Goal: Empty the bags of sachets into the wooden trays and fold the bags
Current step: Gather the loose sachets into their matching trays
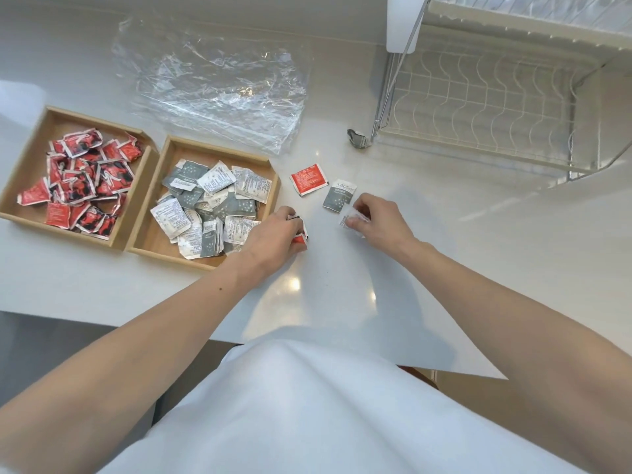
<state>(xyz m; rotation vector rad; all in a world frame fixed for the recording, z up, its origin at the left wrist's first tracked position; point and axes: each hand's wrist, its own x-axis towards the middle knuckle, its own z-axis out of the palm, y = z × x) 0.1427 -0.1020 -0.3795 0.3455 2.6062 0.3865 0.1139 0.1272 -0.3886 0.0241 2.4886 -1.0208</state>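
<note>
White top (307, 405) against the counter (342, 302), left hand (273, 234) clutching red sachets (301, 238) beside the grey-sachet tray (222, 151), right hand (379, 220) pinching a pale sachet (352, 220), clear bags (219, 87) lying beyond

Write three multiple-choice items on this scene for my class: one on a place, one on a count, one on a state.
1. The clear plastic lies: A beyond the trays; B inside a tray; C under the trays.
2. Wooden trays: A one; B two; C three.
3. The left hand: A lies flat; B holds red sachets; C grips the plastic.
Key: 1A, it is spread flat on the counter past them; 2B, two stand side by side; 3B, its fingers curl round them.
</note>
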